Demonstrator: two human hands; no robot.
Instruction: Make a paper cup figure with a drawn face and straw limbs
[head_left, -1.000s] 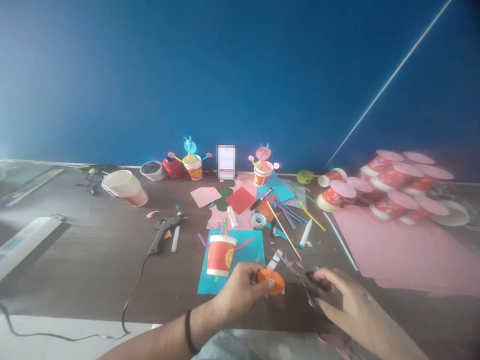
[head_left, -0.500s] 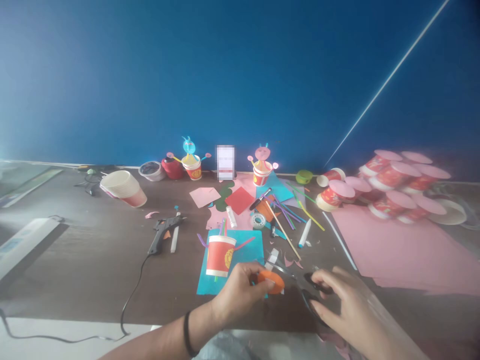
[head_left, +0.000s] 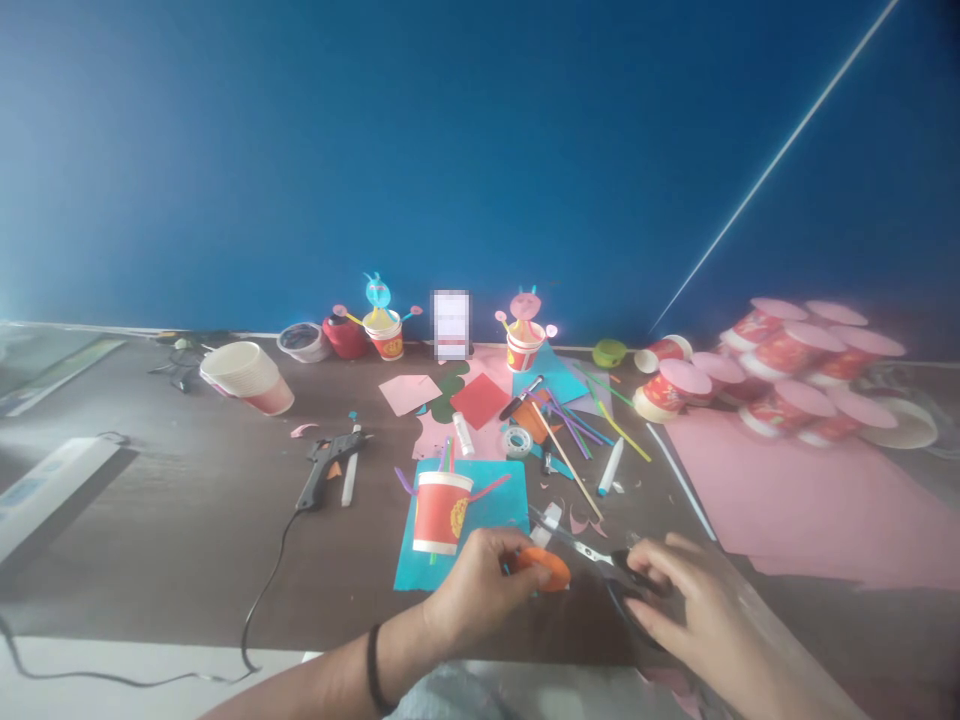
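Between the thumb and fingers of my left hand (head_left: 484, 580) is a rounded piece of orange paper (head_left: 551, 568). My right hand (head_left: 694, 605) grips the black handles of a pair of scissors (head_left: 592, 552), whose blades point left, just beyond the orange paper. Behind my left hand a red paper cup (head_left: 441, 515) with purple and red strips sticking out at its sides rests on a blue sheet (head_left: 495, 490). A white piece (head_left: 549, 522), perhaps an eraser, lies by the blade tips.
A glue gun (head_left: 328, 460) with a trailing cord lies to the left, near stacked cups (head_left: 247, 375). Two cup figures (head_left: 388, 340) stand at the back around a blurred phone (head_left: 451, 325). A tape roll (head_left: 517, 441) and markers (head_left: 611, 467) lie mid-table. Pink-topped cups (head_left: 795, 350) crowd the right.
The scissors' blades have come closer together, and the handles have shifted slightly in my right hand. My left hand keeps its hold on the orange paper, which has barely moved.
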